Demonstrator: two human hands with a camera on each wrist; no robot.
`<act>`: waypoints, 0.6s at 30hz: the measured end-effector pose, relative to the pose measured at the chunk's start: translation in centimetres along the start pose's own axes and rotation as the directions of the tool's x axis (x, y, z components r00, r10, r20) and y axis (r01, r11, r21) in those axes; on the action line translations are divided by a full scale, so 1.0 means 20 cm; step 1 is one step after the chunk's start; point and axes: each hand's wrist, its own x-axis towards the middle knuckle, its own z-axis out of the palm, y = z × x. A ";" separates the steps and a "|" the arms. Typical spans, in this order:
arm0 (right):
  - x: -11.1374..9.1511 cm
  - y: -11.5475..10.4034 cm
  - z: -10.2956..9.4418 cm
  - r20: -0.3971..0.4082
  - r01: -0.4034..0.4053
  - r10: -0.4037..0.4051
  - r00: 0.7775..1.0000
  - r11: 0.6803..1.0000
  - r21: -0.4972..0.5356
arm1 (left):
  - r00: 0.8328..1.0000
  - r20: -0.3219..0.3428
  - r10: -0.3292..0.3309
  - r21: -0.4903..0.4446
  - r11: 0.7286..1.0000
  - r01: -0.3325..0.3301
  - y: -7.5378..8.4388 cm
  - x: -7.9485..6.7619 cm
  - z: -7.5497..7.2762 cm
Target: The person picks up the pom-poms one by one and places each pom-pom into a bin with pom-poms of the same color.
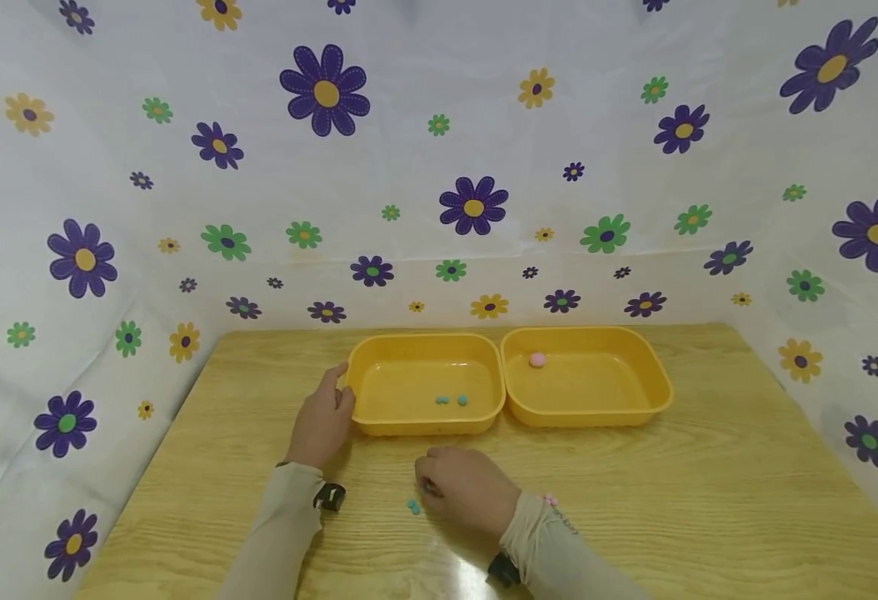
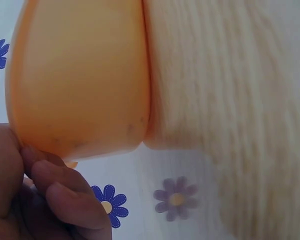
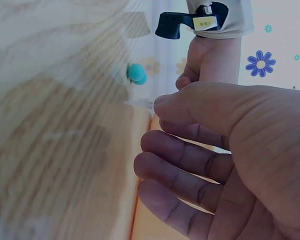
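My left hand [image 1: 323,425] is at the left end of the left yellow tray [image 1: 427,427], pinching its rim between thumb and curled fingers in the left wrist view. Low over the table, in front of that tray, my right hand [image 1: 472,490] has its fingers loosely bent, with nothing visible held. Just left of its fingertips lies a small teal piece [image 1: 413,506], made of joined round lumps. The right wrist view shows this teal piece [image 3: 137,73] apart from the thumb. Inside the left tray are a small teal double lump [image 1: 442,400] and a rounder teal ball [image 1: 462,400].
The right yellow tray [image 1: 589,419] stands against the left one and holds a pink ball [image 1: 536,360]. A small pink piece [image 1: 551,500] lies on the wooden table [image 1: 709,508] beside my right sleeve. Flowered white cloth [image 1: 401,167] surrounds the table's back and sides.
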 end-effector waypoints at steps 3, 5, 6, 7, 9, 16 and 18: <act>0.00 0.01 -0.02 0.000 -0.006 0.006 1.000 1.000 0.019 | 1.000 0.001 -0.003 -0.001 1.000 0.003 0.01 0.00 0.00; 0.00 0.01 -0.02 -0.006 -0.008 0.008 1.000 1.000 0.027 | 1.000 0.001 -0.008 -0.002 1.000 0.008 0.01 0.00 0.00; 0.00 0.02 -0.03 -0.013 -0.007 0.008 1.000 1.000 0.029 | 1.000 0.001 -0.011 -0.001 1.000 0.011 0.01 0.00 -0.01; 0.00 0.02 -0.03 -0.021 -0.005 0.006 1.000 1.000 0.027 | 1.000 0.003 -0.014 -0.001 1.000 0.014 0.01 0.00 -0.01; 0.00 0.02 -0.04 -0.041 -0.001 0.002 0.999 1.000 0.023 | 1.000 0.006 -0.018 -0.004 1.000 0.018 0.01 0.00 -0.01; -0.01 0.05 -0.10 -0.086 -0.032 0.041 0.995 0.995 0.095 | 1.000 0.003 -0.019 -0.003 1.000 0.019 0.02 0.00 -0.01; -0.01 0.06 -0.11 -0.099 -0.048 0.061 0.993 0.991 0.125 | 1.000 0.000 -0.018 -0.003 1.000 0.018 0.01 0.00 0.00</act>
